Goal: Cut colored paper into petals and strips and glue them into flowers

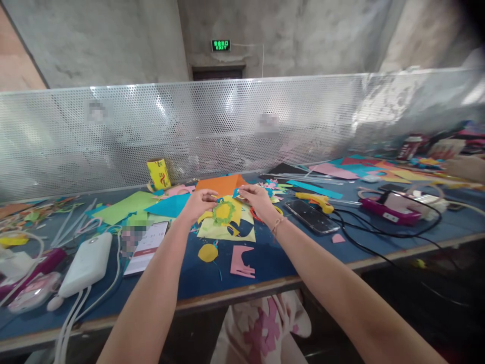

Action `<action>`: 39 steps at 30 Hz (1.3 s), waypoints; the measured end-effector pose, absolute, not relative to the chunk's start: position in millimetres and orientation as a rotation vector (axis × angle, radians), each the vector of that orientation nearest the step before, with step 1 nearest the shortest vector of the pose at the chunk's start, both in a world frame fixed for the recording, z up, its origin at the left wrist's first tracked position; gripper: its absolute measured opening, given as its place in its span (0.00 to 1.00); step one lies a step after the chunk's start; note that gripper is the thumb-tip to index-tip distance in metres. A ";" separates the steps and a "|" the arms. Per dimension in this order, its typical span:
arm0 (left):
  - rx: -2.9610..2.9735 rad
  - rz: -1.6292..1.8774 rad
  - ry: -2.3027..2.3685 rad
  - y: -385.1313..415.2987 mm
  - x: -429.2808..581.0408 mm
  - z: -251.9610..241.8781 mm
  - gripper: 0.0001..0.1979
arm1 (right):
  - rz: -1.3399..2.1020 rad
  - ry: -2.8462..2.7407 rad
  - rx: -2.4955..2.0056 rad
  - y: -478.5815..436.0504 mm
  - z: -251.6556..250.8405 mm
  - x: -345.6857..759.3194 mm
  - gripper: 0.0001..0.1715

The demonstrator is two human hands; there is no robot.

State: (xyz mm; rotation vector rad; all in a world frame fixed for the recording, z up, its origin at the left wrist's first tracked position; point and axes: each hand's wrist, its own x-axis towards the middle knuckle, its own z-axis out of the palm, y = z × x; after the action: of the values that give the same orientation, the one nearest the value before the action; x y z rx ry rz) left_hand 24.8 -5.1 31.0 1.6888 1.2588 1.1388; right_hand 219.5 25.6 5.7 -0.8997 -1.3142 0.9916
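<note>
A yellow paper flower with a green fringed edge (223,212) stands out between my two hands, above a pale yellow sheet with cut-outs (227,234). My left hand (200,203) is closed, thumb and fingers pinched at the flower's upper left edge. Pinched together too, my right hand (257,199) holds a small blue paper piece (235,193) just right of the flower's top. On the near side lie a yellow paper disc (208,252) and a pink paper offcut (242,261). An orange sheet (217,184) lies behind the hands.
A phone with a lit screen (147,247) and a white power bank (86,264) lie left. To the right are a dark phone (312,216), a yellow-handled tool (314,199), cables and a purple power strip (390,210). A perforated metal screen (227,131) borders the table's back.
</note>
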 end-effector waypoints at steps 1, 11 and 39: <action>1.687 1.130 1.269 -3.0 26.6 27.1 0.15 | 0.971 -1.322 -0.913 25.1 6.5 220.0 0.18; 1.883 1.064 1.320 4.9 41.0 7.5 0.10 | 0.863 -1.426 -0.970 27.2 7.1 225.5 0.13; 1.740 1.183 1.265 11.3 47.8 -2.7 0.18 | 1.136 -1.517 -1.029 26.8 -1.0 223.9 0.07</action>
State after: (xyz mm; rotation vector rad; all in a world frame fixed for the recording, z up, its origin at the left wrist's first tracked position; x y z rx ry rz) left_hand 47.8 11.3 -2.7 1.7402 1.2651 1.1831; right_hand 223.9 26.8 -1.0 -1.0292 -1.5170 1.1361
